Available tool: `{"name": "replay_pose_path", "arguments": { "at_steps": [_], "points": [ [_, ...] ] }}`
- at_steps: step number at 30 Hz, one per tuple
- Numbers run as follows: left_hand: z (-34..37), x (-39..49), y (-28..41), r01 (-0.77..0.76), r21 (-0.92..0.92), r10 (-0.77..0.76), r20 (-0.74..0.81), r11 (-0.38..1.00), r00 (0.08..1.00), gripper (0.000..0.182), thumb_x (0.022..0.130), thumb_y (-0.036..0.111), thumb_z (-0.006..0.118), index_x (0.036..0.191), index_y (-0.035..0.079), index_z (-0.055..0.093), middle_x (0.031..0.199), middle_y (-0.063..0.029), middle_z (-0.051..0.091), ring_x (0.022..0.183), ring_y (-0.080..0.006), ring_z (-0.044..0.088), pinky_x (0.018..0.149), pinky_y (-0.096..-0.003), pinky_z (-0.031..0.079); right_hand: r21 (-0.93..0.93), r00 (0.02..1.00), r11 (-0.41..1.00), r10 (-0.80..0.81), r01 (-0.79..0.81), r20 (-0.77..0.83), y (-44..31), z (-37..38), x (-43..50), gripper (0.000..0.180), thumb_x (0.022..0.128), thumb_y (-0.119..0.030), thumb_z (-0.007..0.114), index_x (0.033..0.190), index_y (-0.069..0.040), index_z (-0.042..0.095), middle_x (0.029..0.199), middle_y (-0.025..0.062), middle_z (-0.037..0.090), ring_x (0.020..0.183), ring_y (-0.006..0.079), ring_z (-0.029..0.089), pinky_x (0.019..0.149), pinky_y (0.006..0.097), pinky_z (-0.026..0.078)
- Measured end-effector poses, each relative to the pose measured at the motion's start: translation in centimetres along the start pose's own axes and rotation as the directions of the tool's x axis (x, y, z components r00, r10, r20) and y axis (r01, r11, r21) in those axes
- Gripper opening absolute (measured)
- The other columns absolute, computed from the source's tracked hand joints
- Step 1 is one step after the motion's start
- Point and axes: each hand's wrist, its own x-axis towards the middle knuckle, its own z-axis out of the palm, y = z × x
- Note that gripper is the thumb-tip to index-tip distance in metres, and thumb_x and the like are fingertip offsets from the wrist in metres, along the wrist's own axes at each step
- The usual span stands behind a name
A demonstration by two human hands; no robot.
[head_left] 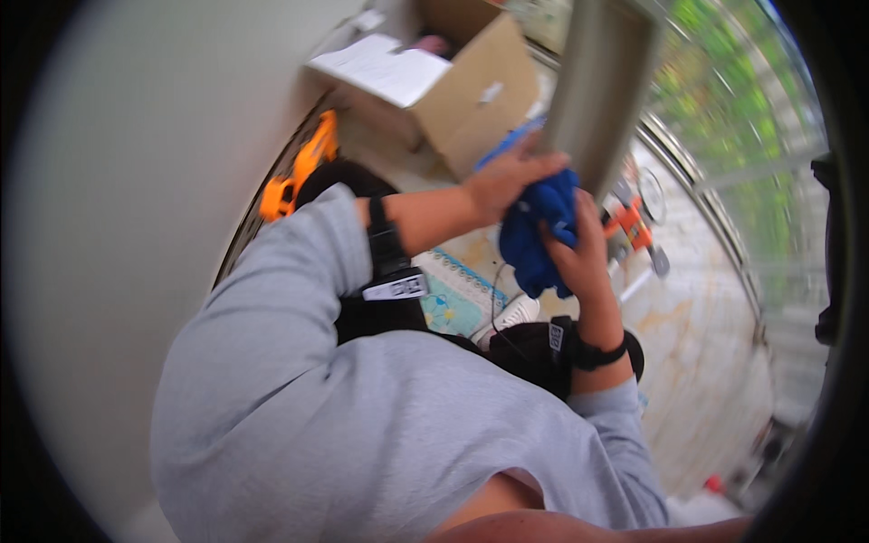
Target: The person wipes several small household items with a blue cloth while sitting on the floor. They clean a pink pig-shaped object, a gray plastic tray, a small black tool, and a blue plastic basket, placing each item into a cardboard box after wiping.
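A crumpled dark blue cloth [540, 231] is bunched between my two hands, against or close to the lower end of a pale beige panel or post [597, 88]; whether they touch is unclear. My left hand [506, 180] grips the cloth's upper part, and a lighter blue part [509, 142] shows behind it. Lower and to the right, my right hand [580, 248] holds the cloth's other side, its fingers partly hidden by the folds. Both wrists wear black straps with printed tags. Motion blurs the hands and the panel.
An open cardboard box [475, 95] with white paper lies ahead. An orange plastic object [309, 170] lies by the left wall. Between my legs is a patterned mat [451, 288]. An orange wheeled object [631, 227] stands on the right floor, near a window.
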Motion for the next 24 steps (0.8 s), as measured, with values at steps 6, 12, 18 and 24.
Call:
{"name": "replay_pose_path", "arguments": {
  "at_steps": [6,12,18,24],
  "points": [
    [-1.3,0.3,0.4,0.01,-0.008,-0.01,-0.033,1.0,0.999,0.046,0.098,0.035,0.054,0.13,0.003,0.049,0.118,-0.0061,0.058,0.109,-0.0139,0.055,0.095,-0.0297,0.044,0.161,0.969,0.983,-0.122,0.088,0.214,0.7,-2.7,-0.5,0.053,0.071,-0.001,0.063,0.123,-0.001,0.056,0.12,0.0178,0.055,0.112,0.0365,0.055,0.095,0.0381,0.045],
    [-1.7,-0.4,-0.3,-0.001,0.107,0.009,-0.072,0.994,0.997,0.049,0.099,0.037,0.051,0.13,0.0,0.049,0.125,-0.0071,0.056,0.112,-0.0148,0.053,0.098,-0.0292,0.041,-0.121,0.921,0.983,-0.081,0.137,0.382,0.3,-4.1,-1.1,0.056,0.067,0.002,0.065,0.121,-0.01,0.062,0.119,0.0135,0.058,0.11,0.0328,0.057,0.09,0.039,0.049],
    [-2.0,-0.4,-1.1,0.035,0.453,0.011,-0.098,0.891,0.995,0.051,0.099,0.038,0.051,0.132,-0.001,0.049,0.126,-0.0075,0.056,0.112,-0.016,0.053,0.099,-0.0291,0.039,-0.241,0.921,0.954,-0.074,0.177,0.382,1.0,-3.7,-1.6,0.055,0.062,0.003,0.068,0.115,-0.01,0.064,0.111,0.0119,0.06,0.104,0.0332,0.058,0.084,0.0405,0.049],
    [-0.9,-1.2,-0.7,-0.095,0.683,0.012,0.126,0.724,0.992,0.057,0.091,0.032,0.062,0.135,-0.001,0.045,0.125,-0.0097,0.056,0.113,-0.0161,0.052,0.098,-0.031,0.04,-0.395,0.971,0.891,-0.169,0.224,0.169,2.0,-3.5,-1.5,0.056,0.06,0.0,0.072,0.113,-0.013,0.063,0.11,0.0091,0.061,0.103,0.0304,0.058,0.081,0.0397,0.049]
  ]
}}
